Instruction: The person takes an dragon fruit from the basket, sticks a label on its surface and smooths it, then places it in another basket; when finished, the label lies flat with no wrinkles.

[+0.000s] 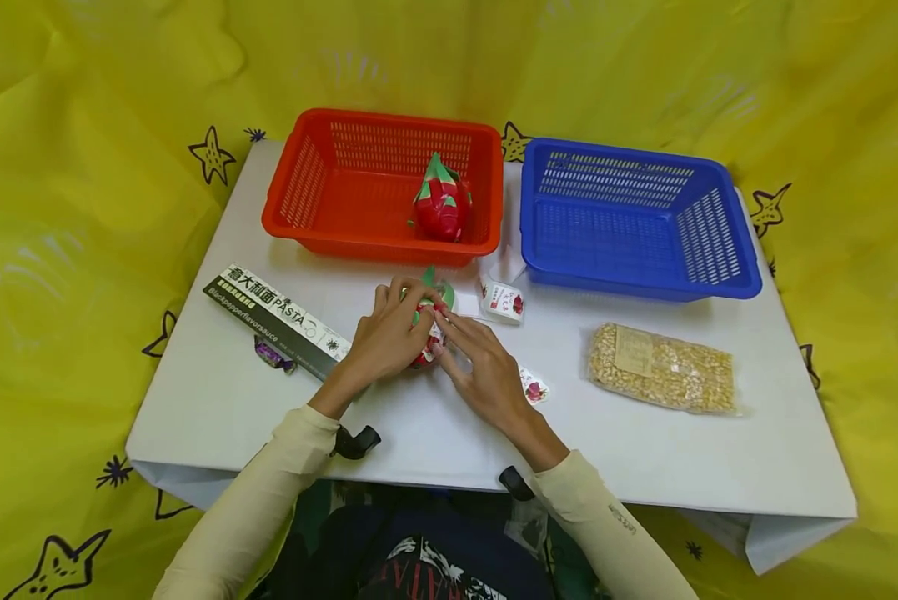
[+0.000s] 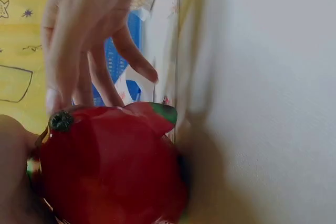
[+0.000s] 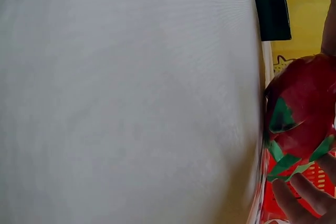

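My left hand [image 1: 396, 333] curls over a red dragon fruit with green leaf tips [image 2: 115, 161], gripping it low over the white table. With fairly straight, spread fingers, my right hand [image 1: 486, 375] touches the top of that fruit from the right. A small printed white patch [image 1: 435, 335] shows on the fruit between the two hands' fingertips. Much of the fruit is hidden by the hands in the head view. Its leafy end [image 3: 294, 161] shows in the right wrist view. Near the right hand lies a printed paper strip [image 1: 534, 387], partly under that hand.
A red basket [image 1: 381, 247] at the back holds another dragon fruit [image 1: 443, 204]. The blue basket [image 1: 644, 287] stands beside it. Labels in clear wrapping [image 1: 503, 302] lie between. At left are a pasta box [image 1: 276, 321] and purple wrapped candy [image 1: 272, 353]; at right, bagged corn kernels [image 1: 666, 371].
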Demonstrator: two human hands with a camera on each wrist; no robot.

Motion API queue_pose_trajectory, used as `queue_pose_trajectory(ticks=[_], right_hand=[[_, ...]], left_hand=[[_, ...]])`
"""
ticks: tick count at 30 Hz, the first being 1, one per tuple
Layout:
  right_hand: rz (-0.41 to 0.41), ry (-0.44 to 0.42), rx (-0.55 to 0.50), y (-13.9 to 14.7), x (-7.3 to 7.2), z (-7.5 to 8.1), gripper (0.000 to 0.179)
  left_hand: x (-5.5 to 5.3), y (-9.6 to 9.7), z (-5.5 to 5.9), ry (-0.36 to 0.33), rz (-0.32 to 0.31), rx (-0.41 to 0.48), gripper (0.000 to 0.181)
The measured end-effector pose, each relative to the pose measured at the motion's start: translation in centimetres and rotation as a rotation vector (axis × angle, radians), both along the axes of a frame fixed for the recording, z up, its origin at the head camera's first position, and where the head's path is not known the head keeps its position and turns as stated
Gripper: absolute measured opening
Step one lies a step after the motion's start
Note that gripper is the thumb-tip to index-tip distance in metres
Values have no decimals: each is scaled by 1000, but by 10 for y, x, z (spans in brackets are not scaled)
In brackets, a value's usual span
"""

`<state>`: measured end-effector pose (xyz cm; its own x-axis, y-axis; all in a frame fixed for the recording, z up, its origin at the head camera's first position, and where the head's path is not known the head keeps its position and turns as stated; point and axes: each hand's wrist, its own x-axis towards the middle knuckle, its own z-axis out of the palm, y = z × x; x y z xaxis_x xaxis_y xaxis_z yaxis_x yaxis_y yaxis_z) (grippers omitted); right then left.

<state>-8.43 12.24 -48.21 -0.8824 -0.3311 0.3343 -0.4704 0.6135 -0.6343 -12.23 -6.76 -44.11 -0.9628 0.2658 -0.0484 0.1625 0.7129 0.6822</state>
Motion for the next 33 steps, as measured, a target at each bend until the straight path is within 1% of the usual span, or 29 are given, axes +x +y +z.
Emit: queue_pose_trajectory(ticks=[3,6,9,11,14,18,20,22,24,26,28,31,33], right_hand=[[-22,10,-18,-2,-2,1,43],[-69,40,-53,-4,-6,4,34],[-135,100,-89,-10,-8,6,27],[-173,155,-105,-14,-5,6,23],[-215,249,-105,-21,0,1,18],[-245,346,-84,-26,0,-2,19],[-259,373,-55,-26,2,-3,18],[-267,383,-28,-25,4,-4,18],[-276,386,0,-24,6,-4,18],[-275,369,8,-22,6,-2,18],[-266,334,15,-21,4,2,18],[-249,221,28,-18,-4,14,20],[-239,126,58,-16,-8,24,21]], left_hand=[[-3,-1,2,-32,-14,-1,33],[-6,-6,4,-95,-57,8,37],[-6,-11,5,-161,-101,31,44],[-3,-14,4,-183,-119,48,49],[0,-14,1,-170,-115,51,49],[0,-9,0,-120,-66,44,42],[2,-6,-1,-111,-46,43,40],[5,-5,-2,-120,-38,46,40],[6,-6,-1,-146,-64,46,41],[3,-10,0,-187,-125,52,49],[-2,-15,4,-229,-199,58,61],[-10,-24,10,-269,-285,65,82],[-13,-27,11,-280,-317,64,92]])
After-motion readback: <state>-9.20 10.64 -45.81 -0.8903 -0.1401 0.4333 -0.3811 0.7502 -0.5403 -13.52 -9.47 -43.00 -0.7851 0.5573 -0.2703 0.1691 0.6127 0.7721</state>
